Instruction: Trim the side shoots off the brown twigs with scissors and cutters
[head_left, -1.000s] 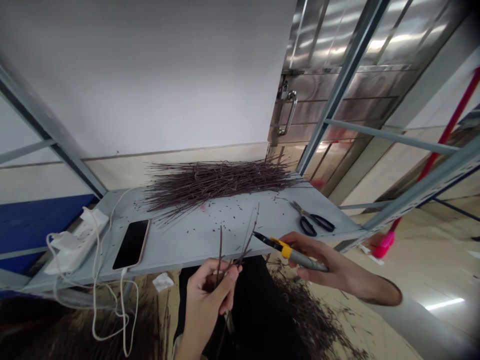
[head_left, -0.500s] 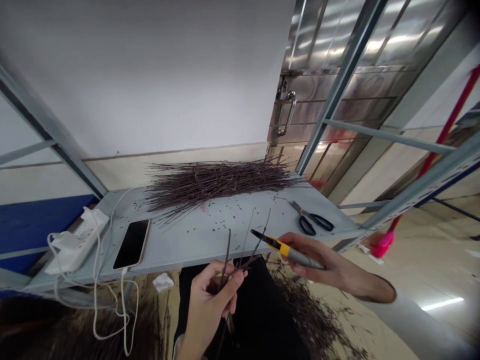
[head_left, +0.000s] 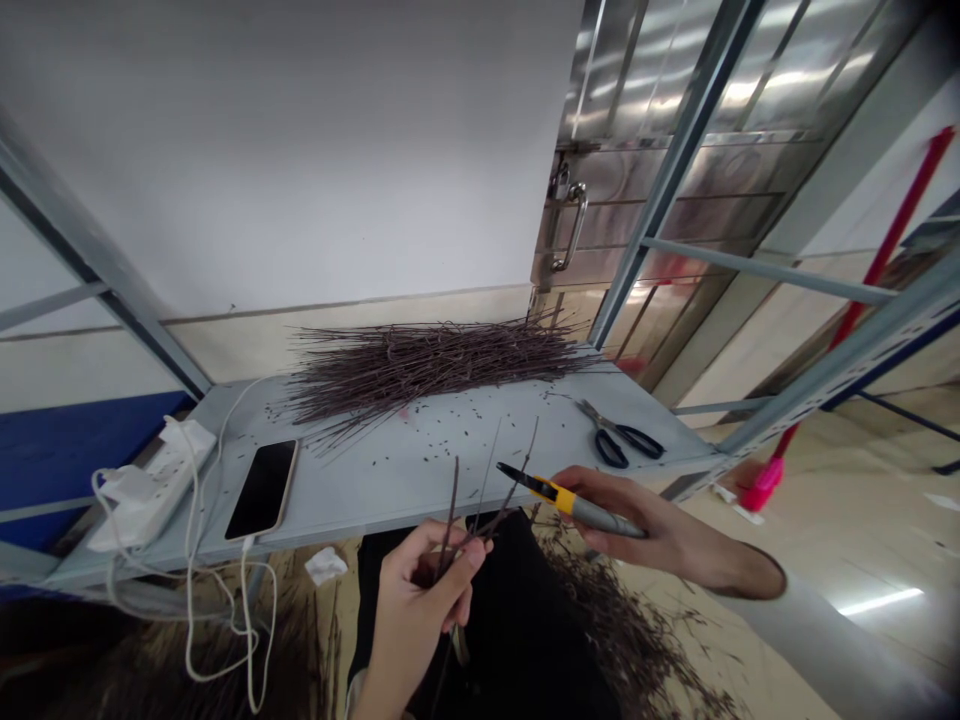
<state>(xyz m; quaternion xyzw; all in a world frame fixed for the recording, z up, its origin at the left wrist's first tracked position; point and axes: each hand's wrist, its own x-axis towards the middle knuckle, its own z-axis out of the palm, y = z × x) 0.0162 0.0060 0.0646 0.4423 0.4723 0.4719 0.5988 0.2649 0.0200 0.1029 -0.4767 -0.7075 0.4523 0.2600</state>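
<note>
My left hand [head_left: 431, 590] is closed around a thin dark branched twig [head_left: 452, 505], whose several shoots fan upward over the shelf's front edge. In my right hand [head_left: 615, 510] are pruning shears [head_left: 581, 507] with a grey and yellow handle and black blades. The tip of the shears points left, close to the twig's right-hand shoot; I cannot tell whether it touches. Behind my hands a large bundle of dark twigs [head_left: 442, 365] lies lengthwise along the back of the grey shelf [head_left: 352, 500].
Black-handled scissors [head_left: 619, 435] lie at the shelf's right. On the left are a phone [head_left: 262, 490] on a white cable and a white power strip [head_left: 154, 485]. Twig clippings [head_left: 637, 640] cover floor at lower right. Metal uprights [head_left: 667, 170] frame the shelf.
The view has shifted very slightly. Both hands keep nearly the same pose, with the twig and the shears still held.
</note>
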